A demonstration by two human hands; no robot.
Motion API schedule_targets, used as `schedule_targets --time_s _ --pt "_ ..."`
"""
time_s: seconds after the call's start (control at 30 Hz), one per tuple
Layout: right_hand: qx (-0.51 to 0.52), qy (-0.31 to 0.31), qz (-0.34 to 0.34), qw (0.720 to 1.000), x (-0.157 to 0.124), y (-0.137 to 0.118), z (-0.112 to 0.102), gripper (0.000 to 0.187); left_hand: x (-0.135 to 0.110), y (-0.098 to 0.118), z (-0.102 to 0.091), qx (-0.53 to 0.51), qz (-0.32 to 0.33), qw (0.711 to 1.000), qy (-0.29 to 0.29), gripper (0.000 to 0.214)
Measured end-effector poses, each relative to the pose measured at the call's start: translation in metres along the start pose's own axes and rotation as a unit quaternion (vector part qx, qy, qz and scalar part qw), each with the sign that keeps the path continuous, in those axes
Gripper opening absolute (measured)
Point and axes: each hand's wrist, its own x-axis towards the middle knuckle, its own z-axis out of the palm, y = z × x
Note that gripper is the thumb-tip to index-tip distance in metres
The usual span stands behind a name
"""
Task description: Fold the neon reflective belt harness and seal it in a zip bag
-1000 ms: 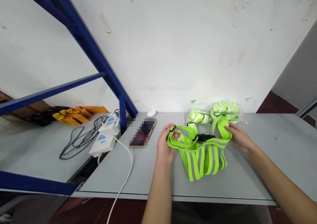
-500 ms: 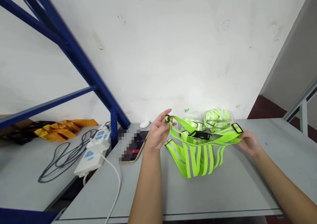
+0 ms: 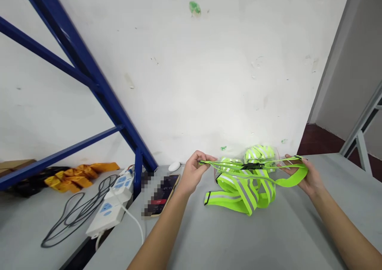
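Between your hands, the lime reflective vest (image 3: 241,194) hangs from its strap (image 3: 229,165), stretched level side to side, black buckle (image 3: 252,166) midway, left hand (image 3: 193,173) pinching one end, right hand (image 3: 304,174) gripping the other.

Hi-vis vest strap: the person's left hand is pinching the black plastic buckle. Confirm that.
Not right. In the head view the left hand pinches the end of the neon strap, not the black plastic buckle, which sits mid-strap between the hands, touching neither.

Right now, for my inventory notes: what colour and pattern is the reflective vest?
The reflective vest is fluorescent yellow-green with grey stripes, best seen in the head view.
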Motion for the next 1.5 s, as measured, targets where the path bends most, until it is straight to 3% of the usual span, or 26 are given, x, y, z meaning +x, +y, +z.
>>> schedule_targets --time_s 0.2,0.43,0.53,0.6,0.73,0.9,1.07,1.2,1.37,1.5 --pt "-0.001 0.081 0.009 0.997 -0.005 0.016 0.002 0.018 -0.012 0.001 0.025 -0.114 -0.020 0.993 0.037 0.024" --pt "0.033 0.267 -0.086 0.959 0.004 0.025 0.016 0.018 -0.018 -0.021 0.063 -0.117 0.026 0.973 0.198 0.035" --pt "0.019 0.305 -0.102 0.947 0.019 0.025 0.016 0.022 -0.025 -0.030 0.076 -0.149 0.024 0.955 0.255 0.040" --pt "0.005 0.305 -0.103 0.947 0.029 0.023 0.015 0.026 -0.029 -0.034 0.081 -0.176 0.015 0.949 0.262 0.041" --pt "-0.039 0.246 -0.081 0.965 0.037 0.018 0.006 0.036 -0.035 -0.045 0.081 -0.255 -0.048 0.935 0.242 0.040" --pt "-0.153 0.153 -0.003 0.976 0.023 0.013 -0.018 0.039 -0.033 -0.060 0.070 -0.342 -0.125 0.905 0.219 0.030" --pt "-0.266 0.054 0.086 0.959 0.006 -0.005 -0.031 0.045 -0.025 -0.066 0.055 -0.358 -0.146 0.893 0.230 0.021" --pt "-0.292 -0.033 0.126 0.947 0.000 -0.016 -0.033 0.044 -0.019 -0.060 0.042 -0.374 -0.145 0.873 0.278 0.014" --pt "-0.318 -0.165 0.104 0.928 -0.004 -0.021 -0.038 0.046 -0.011 -0.051 0.031 -0.378 -0.130 0.857 0.326 0.018" --pt "-0.378 -0.189 0.087 0.902 -0.003 -0.018 -0.035 0.040 -0.011 -0.053 0.030 -0.377 -0.116 0.860 0.323 0.016"
